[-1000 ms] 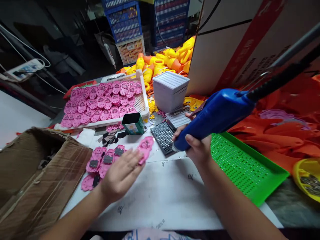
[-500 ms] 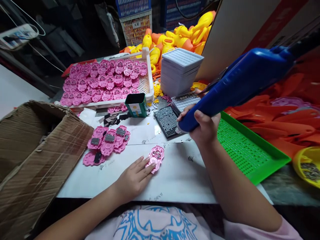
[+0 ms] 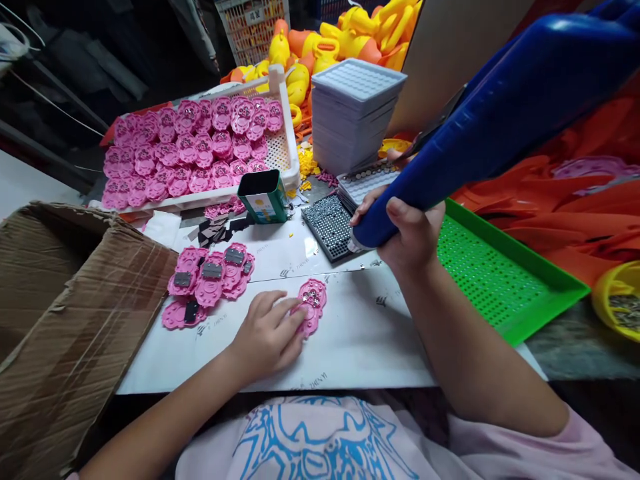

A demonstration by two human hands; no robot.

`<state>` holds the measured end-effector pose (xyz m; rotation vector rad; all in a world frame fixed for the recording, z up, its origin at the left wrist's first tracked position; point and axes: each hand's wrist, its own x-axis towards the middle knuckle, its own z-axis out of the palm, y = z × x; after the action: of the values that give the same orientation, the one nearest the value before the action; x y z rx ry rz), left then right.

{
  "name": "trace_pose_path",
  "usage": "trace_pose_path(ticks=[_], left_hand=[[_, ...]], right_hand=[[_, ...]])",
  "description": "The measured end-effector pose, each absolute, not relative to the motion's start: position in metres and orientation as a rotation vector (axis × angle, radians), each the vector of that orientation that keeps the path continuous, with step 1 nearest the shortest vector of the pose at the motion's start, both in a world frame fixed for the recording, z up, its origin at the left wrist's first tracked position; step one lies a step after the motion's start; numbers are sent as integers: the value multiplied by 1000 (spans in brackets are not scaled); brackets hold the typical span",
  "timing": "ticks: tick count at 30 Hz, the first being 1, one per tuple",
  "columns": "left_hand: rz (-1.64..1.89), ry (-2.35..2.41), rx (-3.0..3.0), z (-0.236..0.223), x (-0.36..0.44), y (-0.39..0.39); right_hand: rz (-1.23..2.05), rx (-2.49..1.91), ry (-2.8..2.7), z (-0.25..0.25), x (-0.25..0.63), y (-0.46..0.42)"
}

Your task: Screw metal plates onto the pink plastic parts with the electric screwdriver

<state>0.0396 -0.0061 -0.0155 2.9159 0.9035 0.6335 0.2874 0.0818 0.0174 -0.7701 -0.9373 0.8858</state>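
Note:
My left hand [image 3: 267,331] rests on the white-covered table, its curled fingers gripping the left edge of a pink plastic part [image 3: 313,301] with shiny metal bits on its upper half. My right hand [image 3: 411,230] is wrapped round a blue electric screwdriver [image 3: 465,140], which slants down to the left. Its lower end is over the near right corner of a black perforated tray [image 3: 329,227] full of small screws; the very tip is hard to make out. Left of my left hand lies a small pile of pink parts [image 3: 212,275] with grey and black pads on them.
A white crate [image 3: 287,133] holds rows of pink parts. A green tin [image 3: 264,200], a stack of white trays [image 3: 353,120] and a green basket [image 3: 505,287] stand around the table. At left is an open cardboard box [image 3: 100,293]; orange pieces [image 3: 550,220] heap up at right.
My left hand's fingers have drawn back from across the pink part to its left edge and curled more. The screwdriver stays at the screw tray. The view has shifted a little.

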Motion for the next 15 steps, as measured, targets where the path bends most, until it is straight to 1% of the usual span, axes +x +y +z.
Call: trace_pose_path(ticks=[4, 8, 11, 15], left_hand=[[441, 1060, 2976, -27, 38, 1], [396, 1058, 3041, -35, 34, 6], [405, 1030, 3077, -34, 32, 7], [293, 1056, 2965, -23, 35, 6]], right_hand=[[936, -736, -886, 19, 286, 81], [966, -747, -872, 19, 286, 80], [968, -725, -870, 19, 287, 80], [960, -693, -875, 18, 288, 80]])
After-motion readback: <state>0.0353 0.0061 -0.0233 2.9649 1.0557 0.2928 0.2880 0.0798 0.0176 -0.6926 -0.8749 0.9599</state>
